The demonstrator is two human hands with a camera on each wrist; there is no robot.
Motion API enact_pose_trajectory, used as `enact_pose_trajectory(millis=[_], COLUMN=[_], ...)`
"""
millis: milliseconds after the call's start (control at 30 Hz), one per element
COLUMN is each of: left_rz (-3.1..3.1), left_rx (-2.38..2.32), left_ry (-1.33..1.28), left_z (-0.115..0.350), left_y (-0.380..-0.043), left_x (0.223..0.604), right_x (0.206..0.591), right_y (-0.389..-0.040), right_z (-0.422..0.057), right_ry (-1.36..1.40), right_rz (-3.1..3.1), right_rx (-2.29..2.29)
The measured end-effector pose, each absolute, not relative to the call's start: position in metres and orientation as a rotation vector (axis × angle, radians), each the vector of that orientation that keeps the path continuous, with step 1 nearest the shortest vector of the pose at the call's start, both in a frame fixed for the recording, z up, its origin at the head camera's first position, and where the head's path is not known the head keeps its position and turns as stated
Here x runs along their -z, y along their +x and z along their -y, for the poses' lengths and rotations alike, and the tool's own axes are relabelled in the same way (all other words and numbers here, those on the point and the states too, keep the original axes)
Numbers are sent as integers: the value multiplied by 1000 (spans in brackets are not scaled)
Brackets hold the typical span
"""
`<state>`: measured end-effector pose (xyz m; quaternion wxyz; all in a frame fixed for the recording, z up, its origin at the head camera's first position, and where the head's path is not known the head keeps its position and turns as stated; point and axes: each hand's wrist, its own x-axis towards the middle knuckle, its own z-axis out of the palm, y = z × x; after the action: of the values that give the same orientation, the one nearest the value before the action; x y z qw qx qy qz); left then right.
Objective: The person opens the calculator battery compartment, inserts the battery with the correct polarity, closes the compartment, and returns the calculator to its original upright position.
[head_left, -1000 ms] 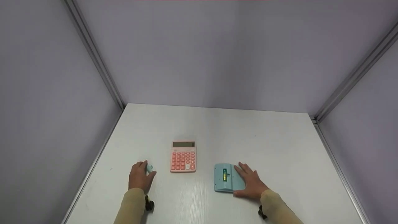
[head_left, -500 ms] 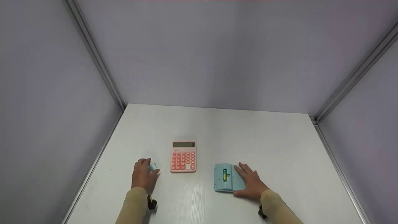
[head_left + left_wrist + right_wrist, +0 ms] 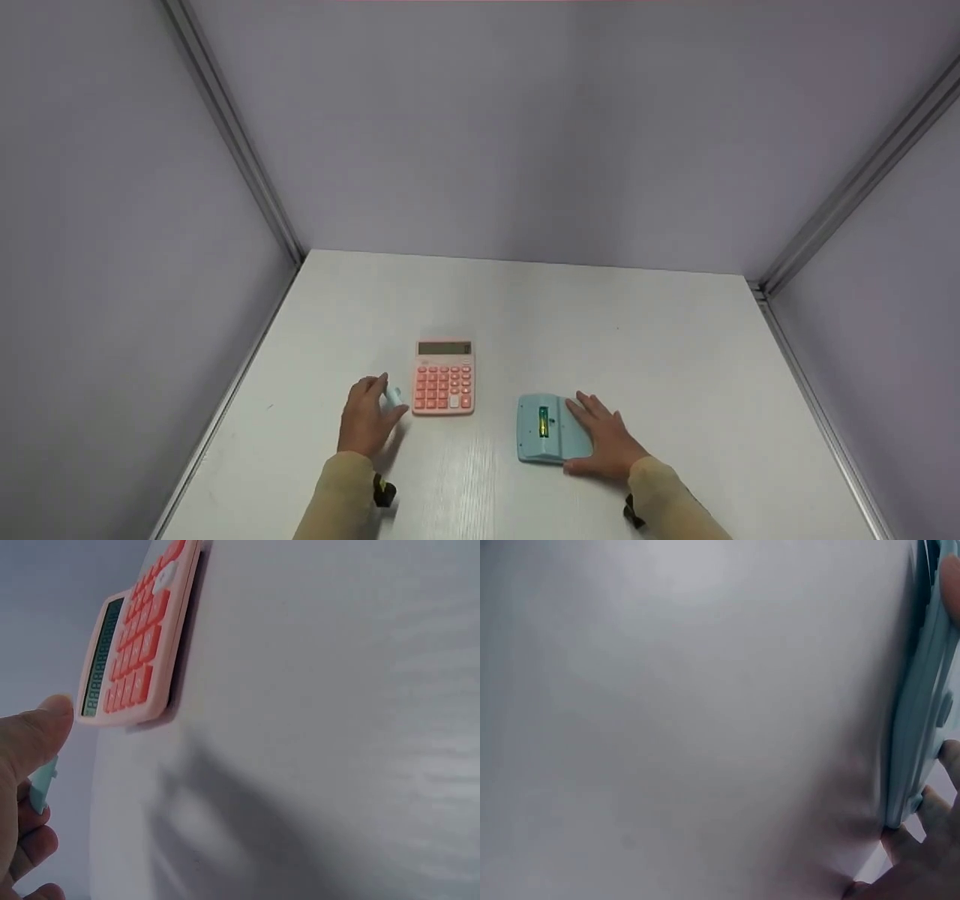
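Note:
My left hand pinches a small light blue battery cover between thumb and fingers, raised off the table just left of a pink calculator. In the left wrist view the cover shows below the thumb, partly hidden by the fingers. A light blue calculator lies face down, its uncovered battery slot holding a green and gold battery. Across its right end, my right hand holds it, thumb at the near edge and fingers toward the far edge.
The pink calculator lies face up between the hands, its display toward the back. Both calculators are on a white table. Grey panels enclose the table at the back and sides.
My left hand has moved right with the battery cover, closer to the pink calculator. The right hand and the light blue calculator have stayed in place.

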<state>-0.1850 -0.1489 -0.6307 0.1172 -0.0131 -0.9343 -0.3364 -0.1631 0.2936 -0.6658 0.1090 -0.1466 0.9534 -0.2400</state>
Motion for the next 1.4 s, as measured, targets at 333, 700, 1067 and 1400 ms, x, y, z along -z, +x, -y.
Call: enact_pose_trajectory(millis=[333,700,1067,1400], left_rz=[2708,2633,2697,2767], left_rx=[976,969,998,957], left_ry=[-133,-359,-465,-531], left_z=[118,78,40,22], left_y=[-185,-185,-181,-177], left_x=[616,610,607,607], right_x=[663,666,665,664], right_y=[-163,-164,-166,-165], right_z=[-293,-294,-292,-286], right_ry=[-486,-455,-412,-458], right_rz=[-2804,-2817,-2796,-2808], right_rx=[750,699,684,738])
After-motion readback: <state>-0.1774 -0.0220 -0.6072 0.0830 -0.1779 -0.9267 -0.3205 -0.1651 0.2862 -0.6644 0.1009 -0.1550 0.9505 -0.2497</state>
